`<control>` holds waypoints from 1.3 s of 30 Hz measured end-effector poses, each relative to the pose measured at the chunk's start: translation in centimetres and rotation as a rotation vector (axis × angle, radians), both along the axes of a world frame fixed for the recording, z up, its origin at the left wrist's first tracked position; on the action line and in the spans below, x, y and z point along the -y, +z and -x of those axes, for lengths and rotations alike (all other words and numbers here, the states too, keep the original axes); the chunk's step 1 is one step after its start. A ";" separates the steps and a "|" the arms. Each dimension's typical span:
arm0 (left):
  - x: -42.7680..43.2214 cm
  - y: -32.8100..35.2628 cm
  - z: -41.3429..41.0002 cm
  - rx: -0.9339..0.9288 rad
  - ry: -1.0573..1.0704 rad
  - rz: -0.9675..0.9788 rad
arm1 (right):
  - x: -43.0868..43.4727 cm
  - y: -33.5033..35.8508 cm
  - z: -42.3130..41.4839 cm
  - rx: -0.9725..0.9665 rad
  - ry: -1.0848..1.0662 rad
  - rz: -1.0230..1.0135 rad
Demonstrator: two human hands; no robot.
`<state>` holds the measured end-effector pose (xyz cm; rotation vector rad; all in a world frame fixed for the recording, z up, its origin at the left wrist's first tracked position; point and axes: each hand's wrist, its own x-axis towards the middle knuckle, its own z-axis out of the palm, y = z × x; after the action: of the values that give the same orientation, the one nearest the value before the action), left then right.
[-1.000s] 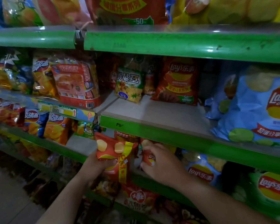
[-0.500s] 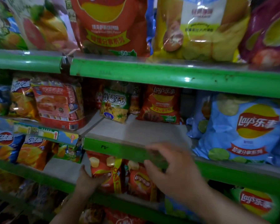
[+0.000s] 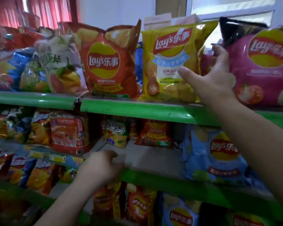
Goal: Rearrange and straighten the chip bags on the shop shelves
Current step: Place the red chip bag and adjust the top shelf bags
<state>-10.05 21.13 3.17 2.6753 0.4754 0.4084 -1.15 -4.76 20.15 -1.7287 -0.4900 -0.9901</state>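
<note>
On the top green shelf (image 3: 137, 110) stand an orange-red Lay's bag (image 3: 106, 62), a yellow Lay's bag (image 3: 168, 62) and a pink Lay's bag (image 3: 265, 66), all upright. My right hand (image 3: 214, 77) is raised into the gap between the yellow and pink bags, fingers spread. Its thumb rests on the yellow bag's front and its fingertips reach the pink bag's left edge. My left hand (image 3: 100, 168) is blurred at the front rail of the middle shelf (image 3: 153, 159), fingers curled, just above a small red Lay's bag (image 3: 104, 203) on the shelf below. Whether it holds that bag is unclear.
The middle shelf carries a big blue Lay's bag (image 3: 219, 157) at right, a dark red bag (image 3: 155, 134) and a green-white bag (image 3: 116, 134) at the back, with bare board in front. Mixed snack bags (image 3: 44, 70) crowd the left of every level.
My view has swung upward to the top shelf. My right hand rose from the lower shelf to the yellow and pink bags. My left hand lifted to the middle shelf's rail.
</note>
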 end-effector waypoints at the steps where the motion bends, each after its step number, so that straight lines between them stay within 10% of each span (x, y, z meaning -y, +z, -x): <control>1: 0.7 1.6 -0.2 0.070 -0.010 -0.008 | -0.1 1.1 -0.7 -0.098 0.050 -0.018; 6: 3.3 8.3 -1.0 0.408 -0.038 -0.108 | -1.0 3.8 -3.3 -0.361 0.311 -0.124; 14: 4.7 14.7 -2.4 0.704 -0.112 0.038 | 0.8 5.9 0.0 -0.035 0.212 -0.037; 19: 7.1 16.7 -4.8 0.659 -0.320 0.325 | 5.5 7.2 4.4 0.205 -0.005 0.019; 23: 9.7 18.4 -8.6 0.669 -0.331 0.201 | 9.1 7.4 5.6 0.237 -0.074 0.032; 33: 11.5 19.1 -15.7 0.376 -0.404 0.626 | 14.3 6.6 4.3 0.094 0.140 -0.183; 39: 11.7 19.6 -14.5 0.524 -0.324 0.642 | 14.7 6.5 3.7 0.084 0.170 -0.228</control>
<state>4.45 9.46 22.74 1.8806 -0.0021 0.6897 -4.83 -19.46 26.61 -1.4233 -0.5461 -0.9595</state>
